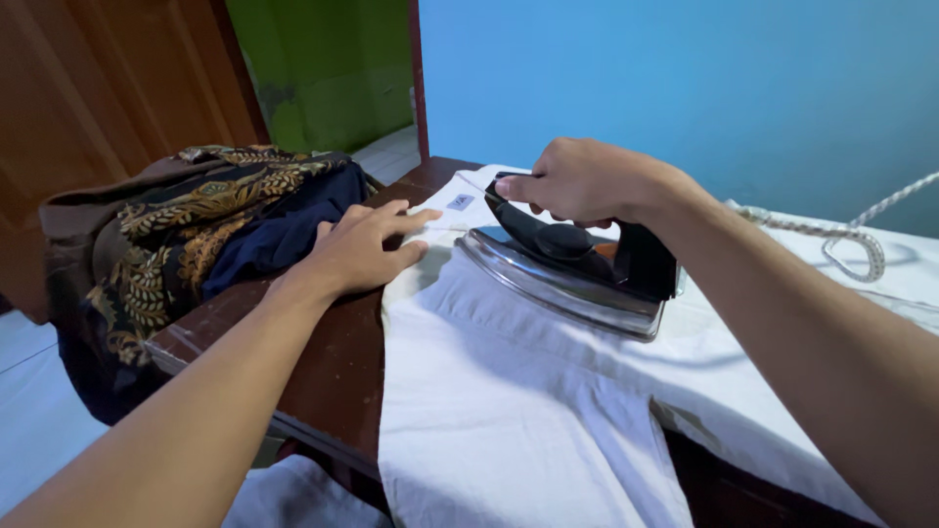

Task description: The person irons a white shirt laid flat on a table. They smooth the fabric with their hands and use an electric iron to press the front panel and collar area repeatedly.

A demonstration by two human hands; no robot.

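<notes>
On table, right hand gripping iron, white garment

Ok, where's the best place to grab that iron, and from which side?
Probably by the black handle on top of the iron, coming down from above. The handle runs lengthwise over the shiny metal base, which sits flat on the white cloth, so it stays clear of the metal. The right hand already grips it that way.

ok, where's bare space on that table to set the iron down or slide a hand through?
Bare dark brown wooden table shows as a strip between the pile of patterned dark clothes and the white garment, below the left hand. Crowded: the right hand holds the black-handled metal iron on the garment; a braided cord lies beyond it.
</notes>
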